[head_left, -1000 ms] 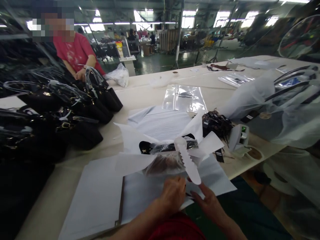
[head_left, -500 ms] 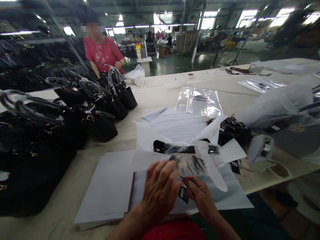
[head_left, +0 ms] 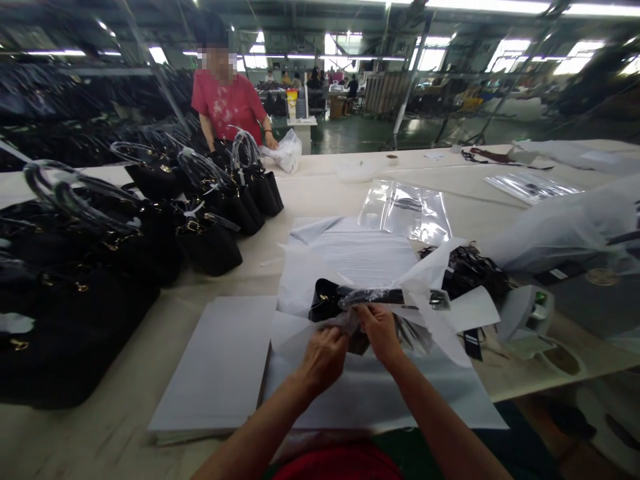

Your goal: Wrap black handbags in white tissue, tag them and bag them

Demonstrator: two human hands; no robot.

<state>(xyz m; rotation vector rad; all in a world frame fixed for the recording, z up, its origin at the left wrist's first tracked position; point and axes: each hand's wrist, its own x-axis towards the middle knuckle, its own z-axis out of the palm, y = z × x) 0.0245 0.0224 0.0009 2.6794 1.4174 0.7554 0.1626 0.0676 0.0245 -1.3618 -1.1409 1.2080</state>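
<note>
Left hand (head_left: pixel 326 353) and right hand (head_left: pixel 382 333) pinch crumpled translucent plastic film (head_left: pixel 351 321) partly covering a dark gold-trimmed bag (head_left: pixel 323 303), the right-side white paper flap (head_left: pixel 476 311) lying open.

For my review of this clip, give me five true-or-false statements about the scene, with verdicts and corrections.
1. The left hand and the right hand are both on the plastic wrap. True.
2. The stack of white sheets lies to the right of both hands. False: it lies to their left.
3. Several black bags stand on the left side of the table. True.
4. The person at the far side wears a blue top. False: the top is red.
5. Clear plastic sheets lie beyond the hands on the table. True.
</note>
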